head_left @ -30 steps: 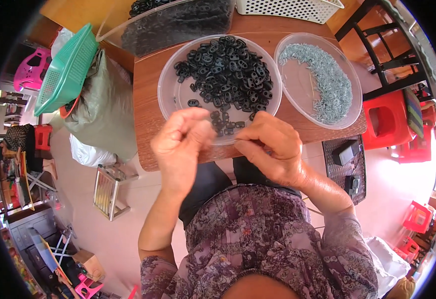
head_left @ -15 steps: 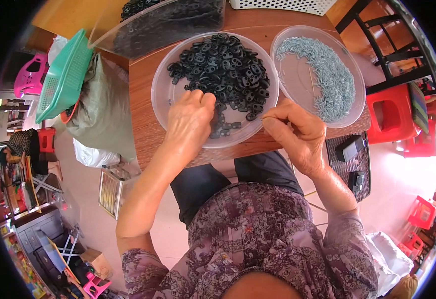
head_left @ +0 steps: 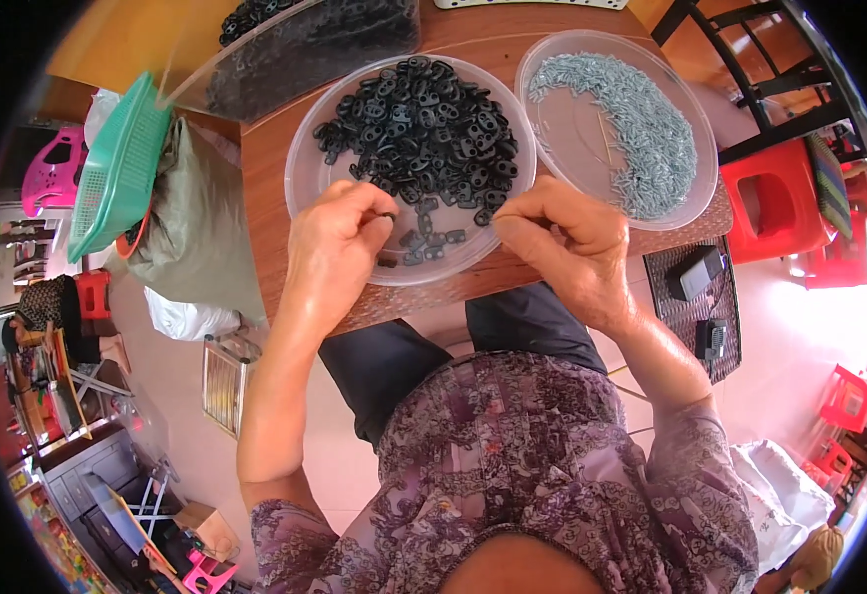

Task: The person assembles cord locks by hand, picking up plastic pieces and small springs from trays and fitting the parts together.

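Note:
A heap of small black two-holed plastic pieces [head_left: 433, 129] fills much of a round clear tub [head_left: 306, 129], with a few loose ones near its front. At the tub's front left, my left hand [head_left: 332, 247] is closed in a pinch on one black piece [head_left: 388, 216], mostly hidden by the fingers. Over the tub's right rim hovers my right hand [head_left: 577, 247], thumb and forefinger pressed together; what they hold, if anything, is too small to make out. Just beyond it stands a second round clear tub [head_left: 577, 148] with many thin silvery pins [head_left: 656, 139] along its far and right side.
Both tubs rest on a wooden table [head_left: 265, 188]. A clear bin [head_left: 314, 59] of black pieces stands at the back left. A green basket [head_left: 121, 168] sits beside a grey-green sack [head_left: 196, 218]. To the right are a red stool [head_left: 765, 203] and a black chair [head_left: 765, 79].
My left hand has drawn back from the heap toward the tub's near left rim, with a black piece now showing at its fingertips. My right hand stays pinched by the right rim.

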`<state>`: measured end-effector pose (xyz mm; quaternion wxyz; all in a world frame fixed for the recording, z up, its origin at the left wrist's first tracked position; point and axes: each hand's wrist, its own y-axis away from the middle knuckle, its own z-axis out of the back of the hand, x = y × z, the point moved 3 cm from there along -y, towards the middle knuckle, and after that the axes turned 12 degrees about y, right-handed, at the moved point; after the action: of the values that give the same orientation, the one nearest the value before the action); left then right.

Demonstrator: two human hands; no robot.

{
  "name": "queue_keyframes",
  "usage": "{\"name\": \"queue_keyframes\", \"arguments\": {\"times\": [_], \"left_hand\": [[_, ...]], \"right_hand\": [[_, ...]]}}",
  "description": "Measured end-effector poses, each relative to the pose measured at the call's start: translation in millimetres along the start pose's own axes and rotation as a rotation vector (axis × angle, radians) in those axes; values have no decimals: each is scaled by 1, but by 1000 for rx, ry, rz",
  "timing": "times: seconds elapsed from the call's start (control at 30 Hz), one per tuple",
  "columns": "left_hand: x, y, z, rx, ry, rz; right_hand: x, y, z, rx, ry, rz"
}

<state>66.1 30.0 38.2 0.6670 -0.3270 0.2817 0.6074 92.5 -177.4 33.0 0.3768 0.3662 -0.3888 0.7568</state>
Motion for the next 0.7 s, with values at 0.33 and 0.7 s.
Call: {"name": "queue_keyframes", "arguments": {"times": [0.33,0.7], "left_hand": [[-6,22,-18,-284,1195,250],[-11,31,-28,-463,958,65]], "right_hand": [[11,-12,-46,-35,-165,-91],[16,-16,-57,-171,62,130]]}}
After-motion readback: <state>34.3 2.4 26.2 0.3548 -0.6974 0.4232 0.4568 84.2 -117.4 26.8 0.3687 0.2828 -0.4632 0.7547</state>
